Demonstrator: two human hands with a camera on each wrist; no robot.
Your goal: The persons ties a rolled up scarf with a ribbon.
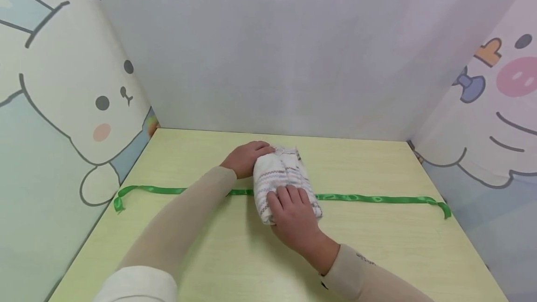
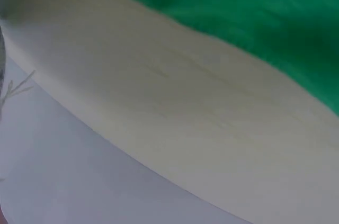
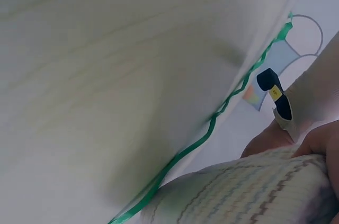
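Note:
A folded white cloth (image 1: 278,171) with thin coloured stripes lies across a long green ribbon (image 1: 377,198) stretched left to right on the pale yellow-green table (image 1: 201,255). My left hand (image 1: 246,157) is at the cloth's far left end, its fingers curled onto the edge. My right hand (image 1: 295,213) rests on the near end, fingers spread flat on top. In the right wrist view the cloth (image 3: 243,192) fills the bottom, with the ribbon (image 3: 212,123) running under it. The left wrist view shows only blurred ribbon (image 2: 254,17) and table (image 2: 185,118).
Walls close the table in on three sides: a rabbit cartoon panel (image 1: 63,106) on the left, a plain pale wall (image 1: 285,50) behind, a cartoon panel (image 1: 495,120) on the right. The ribbon's ends curl near both side edges.

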